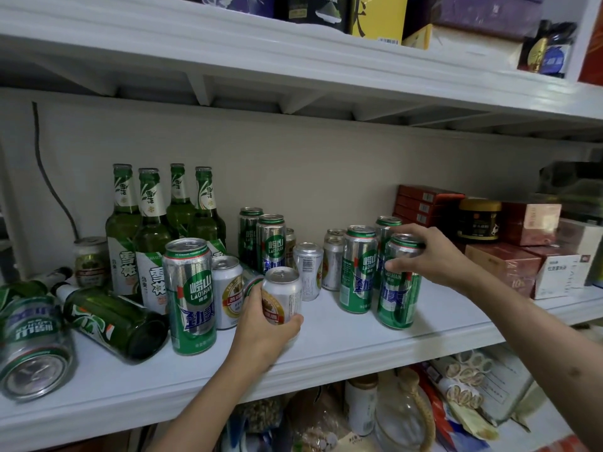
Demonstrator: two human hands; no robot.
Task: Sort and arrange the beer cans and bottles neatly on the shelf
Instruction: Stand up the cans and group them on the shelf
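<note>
On the white shelf (326,347) my left hand (261,331) grips a short silver can (283,295) standing near the front edge. My right hand (427,252) holds the top of a tall green can (399,288) at the middle right, next to another tall green can (357,269). A tall green can (191,295) stands left of my left hand, with a short silver can (228,291) behind it. Several green bottles (153,230) stand upright at the back left. One green bottle (114,321) and a tall can (32,347) lie on their sides at the far left.
Two tall green cans (269,243) and several short silver cans (308,270) stand at the back middle. Red boxes (421,203), a dark jar (478,220) and cartons (509,269) fill the shelf's right end. A small jar (89,259) stands at the back left. The upper shelf (293,57) hangs overhead.
</note>
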